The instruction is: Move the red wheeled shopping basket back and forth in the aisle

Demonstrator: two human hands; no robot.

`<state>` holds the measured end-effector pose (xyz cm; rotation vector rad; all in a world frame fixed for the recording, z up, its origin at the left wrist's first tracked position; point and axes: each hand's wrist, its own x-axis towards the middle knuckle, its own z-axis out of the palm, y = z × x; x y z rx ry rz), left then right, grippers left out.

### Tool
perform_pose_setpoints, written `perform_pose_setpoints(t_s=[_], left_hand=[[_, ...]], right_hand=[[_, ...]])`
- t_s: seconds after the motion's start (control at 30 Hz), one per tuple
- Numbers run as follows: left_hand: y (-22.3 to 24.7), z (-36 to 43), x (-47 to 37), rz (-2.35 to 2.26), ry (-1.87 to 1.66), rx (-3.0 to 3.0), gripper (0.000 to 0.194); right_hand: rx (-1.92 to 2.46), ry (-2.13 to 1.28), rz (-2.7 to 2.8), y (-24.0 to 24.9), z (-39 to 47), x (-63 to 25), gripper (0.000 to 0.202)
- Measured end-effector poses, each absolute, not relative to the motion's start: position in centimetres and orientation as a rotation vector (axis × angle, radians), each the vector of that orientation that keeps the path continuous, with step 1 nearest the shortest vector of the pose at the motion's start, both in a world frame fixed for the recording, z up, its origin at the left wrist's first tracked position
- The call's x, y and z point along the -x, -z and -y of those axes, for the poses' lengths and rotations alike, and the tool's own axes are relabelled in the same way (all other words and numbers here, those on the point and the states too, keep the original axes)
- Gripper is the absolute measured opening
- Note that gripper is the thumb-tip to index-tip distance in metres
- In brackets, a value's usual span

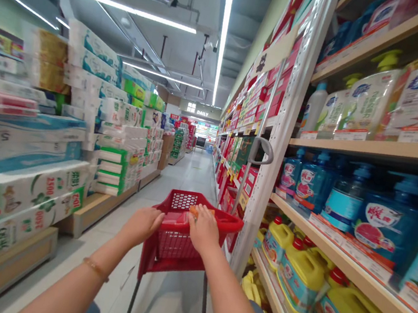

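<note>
A red shopping cart [178,266] with a perforated basket stands right in front of me in a store aisle. My left hand [143,225] is closed over the left end of its handle, the fingers curled away from me. Toward the handle's right part, my right hand [203,227] is wrapped over the bar. An orange patch [200,211] shows just past the right hand's knuckles; I cannot tell whether it belongs to the cart or is something in the hand. Part of the basket's inside is hidden by the handle and hands.
On the right, a shelf unit [340,141] holds blue pump bottles [378,222] and yellow jugs [300,279], its white post [276,136] close to the cart. Stacked tissue packs [25,200] line the left on low wooden platforms [99,210]. The tiled floor [184,171] runs ahead between them.
</note>
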<state>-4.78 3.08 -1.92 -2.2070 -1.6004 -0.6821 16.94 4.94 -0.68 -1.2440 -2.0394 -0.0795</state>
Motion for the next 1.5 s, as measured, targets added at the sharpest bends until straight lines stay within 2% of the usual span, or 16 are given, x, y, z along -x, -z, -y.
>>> perform_pose_setpoints(t_s=[0.1, 0.23, 0.4, 0.5, 0.63, 0.83, 1.0, 1.17, 1.3, 1.5], left_hand=[[2.6, -3.5, 3.8, 1.651, 0.675, 2.132, 0.044], [3.1, -3.3, 1.3, 1.676, 0.717, 2.070, 0.043], [3.1, -2.9, 1.5, 1.529, 0.788, 2.272, 0.047], [4.1, -3.7, 3.1, 1.517, 1.042, 2.333, 0.048], [5.8, -5.0, 3.7, 1.623, 1.424, 2.096, 0.047], [6.0, -4.5, 0.2, 1.644, 1.328, 2.054, 0.041], [6.2, -3.3, -1.0, 1.598, 1.272, 2.094, 0.043], [6.3, -4.4, -0.5, 1.566, 1.358, 2.300, 0.046], [7.3, -5.7, -2.6, 1.675, 1.284, 2.172, 0.044], [7.8, -5.9, -3.6, 1.657, 1.238, 2.190, 0.043]], right_hand=[[1.272, 0.123, 1.999, 1.0, -4.8, -16.5, 0.046], [1.103, 0.163, 2.073, 1.5, -3.5, -14.9, 0.045], [0.981, 0.114, 2.116, 1.8, -3.4, -16.7, 0.041], [1.076, 0.078, 2.030, 1.6, -4.5, -18.7, 0.043], [1.202, 0.069, 1.949, 1.5, -4.9, -18.1, 0.043], [1.017, 0.075, 2.039, 2.3, -2.4, -14.0, 0.039], [0.909, 0.023, 2.057, 2.2, -2.1, -16.9, 0.034], [1.025, 0.045, 1.972, 1.8, -3.6, -20.2, 0.034], [1.151, 0.068, 1.897, 2.0, -3.7, -19.8, 0.035], [1.047, 0.109, 1.980, 2.3, -2.1, -20.1, 0.035]])
